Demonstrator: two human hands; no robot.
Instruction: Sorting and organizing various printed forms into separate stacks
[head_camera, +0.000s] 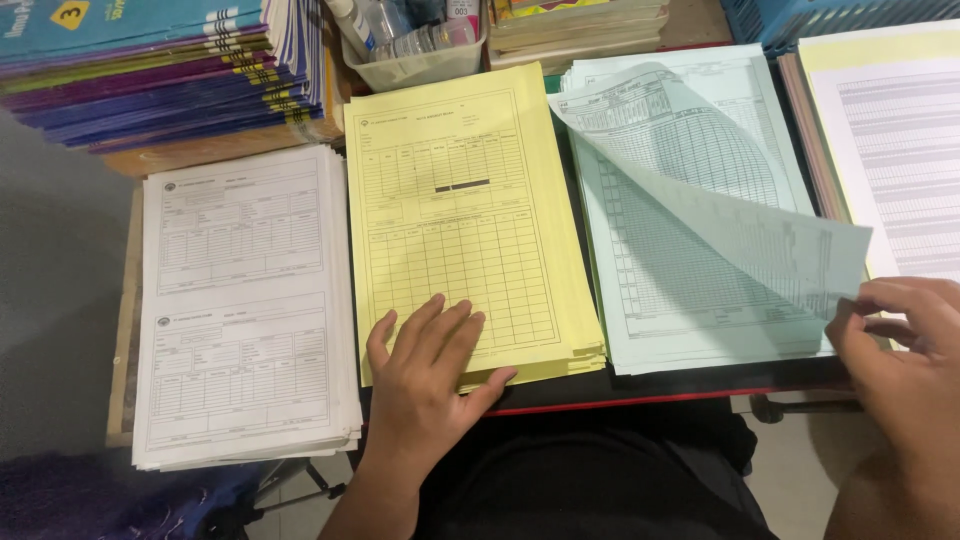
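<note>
My left hand lies flat, fingers spread, on the near end of a stack of yellow printed forms. My right hand pinches the lower right corner of a pale green sheet and lifts it, curling it up off the pale green stack beneath. A stack of white forms lies to the left of the yellow stack.
Several thin books with coloured spines are piled at the back left. A clear tub of small bottles stands behind the yellow stack. More white and yellow paper lies at the far right, and a blue crate at the back right.
</note>
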